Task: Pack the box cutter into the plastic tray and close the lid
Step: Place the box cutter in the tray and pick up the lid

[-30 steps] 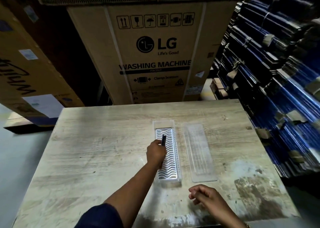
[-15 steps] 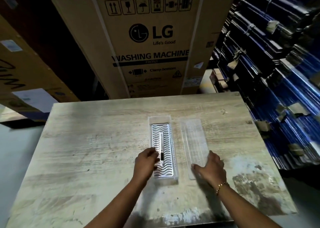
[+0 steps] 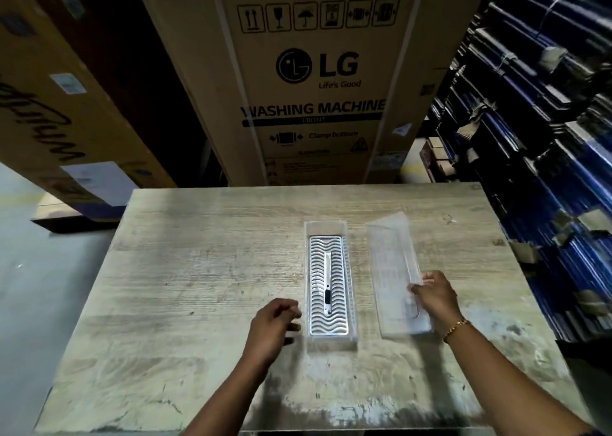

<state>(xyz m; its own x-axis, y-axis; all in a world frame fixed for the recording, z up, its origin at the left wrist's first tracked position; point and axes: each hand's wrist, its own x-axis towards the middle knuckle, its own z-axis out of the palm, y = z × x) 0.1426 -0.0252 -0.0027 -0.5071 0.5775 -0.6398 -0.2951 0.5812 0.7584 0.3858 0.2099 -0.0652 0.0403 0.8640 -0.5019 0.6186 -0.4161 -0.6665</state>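
A slim white box cutter point(image 3: 327, 283) with a black slider lies lengthwise inside the clear plastic tray point(image 3: 351, 342), on its wavy white insert. The tray sits mid-table. My left hand point(image 3: 271, 326) hovers just left of the tray's near end, fingers loosely curled and holding nothing. To the right of the tray is the clear lid point(image 3: 392, 270); my right hand point(image 3: 433, 298) grips its right edge near the front, and the lid is tilted up off the table on that side.
The worn wooden table point(image 3: 198, 286) carries only the tray and lid. A large LG washing machine carton point(image 3: 318, 81) stands behind its far edge. Stacked blue bundles point(image 3: 546, 157) crowd the right side; another carton point(image 3: 49, 114) leans at the left.
My left hand released the box cutter into the tray and drew back to the left. My right hand reached the lid, took its edge and began lifting it.
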